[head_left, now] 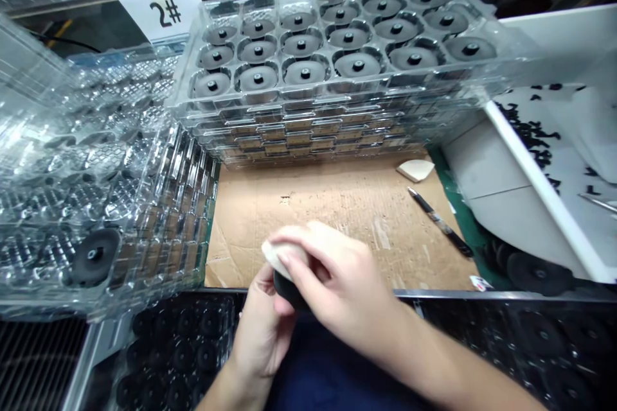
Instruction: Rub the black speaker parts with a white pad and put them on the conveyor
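Observation:
My left hand (pixel 260 327) is closed around a black round part (pixel 287 290), held low in front of my body. My right hand (pixel 337 276) pinches a folded off-white pad (pixel 276 258) and presses it against the top of that part. Fingers and pad cover most of the part, so its full shape is hidden. Beneath and beyond both hands lies a brown cardboard sheet (pixel 308 199). Another off-white pad (pixel 415 170) and a pen (pixel 441 223) rest on the cardboard to the right.
Stacked clear trays (pixel 308 103) hold black discs with centre hubs at the back. More clear trays (pixel 159 205) rise at left, with one black disc (pixel 96 255) in front. At right, a white bin (pixel 544 186) contains small black pieces. Black discs (pixel 537 273) lie beside it.

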Motion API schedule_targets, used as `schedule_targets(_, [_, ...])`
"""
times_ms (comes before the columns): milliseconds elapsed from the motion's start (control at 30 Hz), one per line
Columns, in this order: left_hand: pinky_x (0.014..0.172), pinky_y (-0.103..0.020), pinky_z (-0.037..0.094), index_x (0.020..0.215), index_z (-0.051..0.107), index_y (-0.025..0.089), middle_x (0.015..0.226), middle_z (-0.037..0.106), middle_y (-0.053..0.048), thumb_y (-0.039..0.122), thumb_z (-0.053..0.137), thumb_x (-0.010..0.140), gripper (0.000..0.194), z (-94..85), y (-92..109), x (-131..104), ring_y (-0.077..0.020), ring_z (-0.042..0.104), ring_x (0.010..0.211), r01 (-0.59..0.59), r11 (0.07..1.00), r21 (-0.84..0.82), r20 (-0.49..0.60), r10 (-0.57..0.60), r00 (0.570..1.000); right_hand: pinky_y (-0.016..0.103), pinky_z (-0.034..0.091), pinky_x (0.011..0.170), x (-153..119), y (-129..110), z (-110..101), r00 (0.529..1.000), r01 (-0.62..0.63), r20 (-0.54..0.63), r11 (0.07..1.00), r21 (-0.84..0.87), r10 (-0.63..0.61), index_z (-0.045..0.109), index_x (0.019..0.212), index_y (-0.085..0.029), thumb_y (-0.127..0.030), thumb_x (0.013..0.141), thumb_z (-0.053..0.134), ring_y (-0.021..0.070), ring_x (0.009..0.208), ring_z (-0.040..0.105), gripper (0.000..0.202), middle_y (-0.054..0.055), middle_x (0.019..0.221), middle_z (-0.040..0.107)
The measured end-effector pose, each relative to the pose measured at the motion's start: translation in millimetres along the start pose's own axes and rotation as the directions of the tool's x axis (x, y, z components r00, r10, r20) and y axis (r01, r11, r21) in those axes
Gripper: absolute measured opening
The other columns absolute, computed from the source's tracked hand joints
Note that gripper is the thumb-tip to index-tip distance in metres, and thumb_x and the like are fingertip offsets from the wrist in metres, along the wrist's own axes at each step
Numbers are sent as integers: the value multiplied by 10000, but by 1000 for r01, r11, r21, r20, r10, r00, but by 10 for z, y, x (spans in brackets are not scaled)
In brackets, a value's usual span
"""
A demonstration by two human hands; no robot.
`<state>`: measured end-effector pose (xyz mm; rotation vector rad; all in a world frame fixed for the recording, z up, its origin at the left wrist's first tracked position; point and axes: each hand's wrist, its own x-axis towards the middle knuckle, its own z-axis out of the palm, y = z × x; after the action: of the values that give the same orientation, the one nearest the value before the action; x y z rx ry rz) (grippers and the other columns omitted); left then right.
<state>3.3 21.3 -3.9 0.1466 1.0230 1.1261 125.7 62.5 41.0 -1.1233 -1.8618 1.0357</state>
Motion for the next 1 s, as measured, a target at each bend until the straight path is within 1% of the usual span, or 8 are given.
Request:
schedule_targets(133, [887,-246,470,1011,680,300,1005,713,3,313,818,504,525,-37,30,-16,-192,617,990,8,998,-60,79,-3,997,208,470,697,-43,-6,4,995,95,32,993,75,-98,608,1039,-145,-129,882,458,112,764,586,218,39,861,639])
schedule_targets(267, [818,-198,497,986,692,269,1025,714,-11,343,828,443,564,-57,67,-18,-167,644,916,8,998,-64,108,-1,994,168,432,616,-141,-30,-249,950,-94,301,995,27,82,639,931,-227,-102,853,512,77,678,575,195,-27,790,636])
schedule_targets(367, [821,-184,490,989,690,257,1032,712,-16,370,817,453,562,-22,89,-27,-161,638,930,21,997,-79,122,-11,992,195,409,583,-127,-63,-351,955,-89,272,987,-130,122,641,923,-214,-88,838,504,96,647,565,204,-16,748,626])
schedule_targets(467, [839,-185,480,1028,672,254,1066,701,-21,350,793,533,519,1,135,-64,-165,624,981,70,993,-99,107,-59,992,245,381,548,-18,-44,-285,985,123,149,951,-285,-83,648,929,-161,-106,880,428,132,605,517,232,24,696,616])
schedule_targets(600, [824,-219,502,1068,647,225,1045,699,-36,338,794,536,563,-40,184,-96,-181,636,949,117,988,-105,164,-98,982,249,425,632,156,154,-192,887,452,146,888,-88,-437,649,944,-164,-131,929,372,124,691,543,280,39,833,668])
schedule_targets(700, [782,-278,535,1053,651,231,1082,680,-54,361,814,471,618,-80,182,-87,-223,656,905,162,979,-125,257,-125,958,223,460,712,130,379,-213,982,186,44,982,-33,-185,628,1011,-196,-133,898,464,112,819,586,209,24,923,666])
schedule_targets(800, [794,-307,539,1049,652,260,1180,637,-52,354,802,497,580,-101,165,-71,-262,645,967,209,963,-168,296,-153,943,238,471,642,-92,633,-191,991,-134,-13,976,-170,134,619,1046,-231,-193,893,478,127,761,600,211,23,907,660])
schedule_targets(1000, [785,-322,549,1066,648,233,1172,641,-78,323,796,528,565,-83,159,-30,-259,650,954,250,947,-202,363,-165,917,303,512,708,-502,1091,18,966,-238,47,948,-212,253,623,987,-191,-217,868,467,181,823,644,198,47,916,686])
